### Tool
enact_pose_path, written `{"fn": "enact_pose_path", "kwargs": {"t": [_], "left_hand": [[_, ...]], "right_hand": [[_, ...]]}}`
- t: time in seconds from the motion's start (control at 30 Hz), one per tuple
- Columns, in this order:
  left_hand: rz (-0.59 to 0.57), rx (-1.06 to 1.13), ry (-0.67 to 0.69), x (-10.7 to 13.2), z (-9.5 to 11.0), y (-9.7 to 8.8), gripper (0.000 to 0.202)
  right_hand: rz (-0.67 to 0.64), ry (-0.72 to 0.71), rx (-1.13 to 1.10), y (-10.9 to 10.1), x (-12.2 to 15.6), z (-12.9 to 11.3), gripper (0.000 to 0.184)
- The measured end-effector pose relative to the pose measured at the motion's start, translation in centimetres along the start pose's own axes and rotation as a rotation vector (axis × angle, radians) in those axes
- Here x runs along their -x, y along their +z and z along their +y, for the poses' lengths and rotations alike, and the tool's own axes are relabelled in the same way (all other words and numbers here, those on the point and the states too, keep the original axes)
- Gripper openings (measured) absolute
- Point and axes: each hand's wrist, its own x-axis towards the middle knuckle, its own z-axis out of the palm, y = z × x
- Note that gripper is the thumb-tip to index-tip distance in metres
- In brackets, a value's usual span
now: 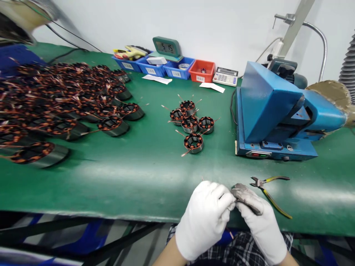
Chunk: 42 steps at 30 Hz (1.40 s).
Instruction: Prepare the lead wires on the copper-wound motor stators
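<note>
My left hand [208,214], in a white glove, is closed with its fingers curled round a part that the glove hides. Thin copper wire ends [230,233] poke out from beneath this hand. My right hand [257,218], gloved too and stained grey at thumb and fingertips, pinches close against the left fingertips. What sits in that pinch is too small to make out. Just right of it, diagonal cutters [259,183] with yellow-and-black handles lie spread on the green bench [133,177]. Beyond my hands stands a small group of copper-wound motor stators [193,143] with wire ends sticking out.
Many more stators [66,127] crowd the left side. A blue machine [266,107] with red and green buttons stands at right. Along the wall are blue bins [177,72], a red bin [202,75], a calculator [226,76] and a digital clock [166,47].
</note>
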Motion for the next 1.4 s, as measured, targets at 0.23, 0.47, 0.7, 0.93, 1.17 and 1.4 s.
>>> {"fn": "enact_pose_path", "kwargs": {"t": [0.23,0.47,0.7,0.93,1.17,1.4], "left_hand": [[-0.002,0.000,-0.019,0.1,0.0,0.1,0.012],[-0.034,-0.005,-0.047,-0.1,0.1,0.0,0.014],[0.004,-0.022,-0.078,-0.2,0.5,-0.1,0.018],[0.026,-0.026,-0.094,-0.5,0.6,-0.1,0.017],[0.011,-0.012,-0.113,-0.4,0.8,-0.5,0.021],[-0.016,-0.002,-0.093,-0.2,0.5,-0.5,0.020]], "right_hand": [[0.050,0.134,0.106,-0.4,0.2,-0.2,0.027],[0.110,0.496,-0.112,0.9,0.2,-1.6,0.007],[0.177,0.711,-0.336,2.2,-0.1,-2.5,0.022],[0.166,0.755,-0.388,2.4,1.9,-1.9,0.029],[0.145,0.064,0.118,0.8,1.9,-0.9,0.025],[0.086,-0.255,0.463,0.8,0.7,-0.4,0.022]]}}
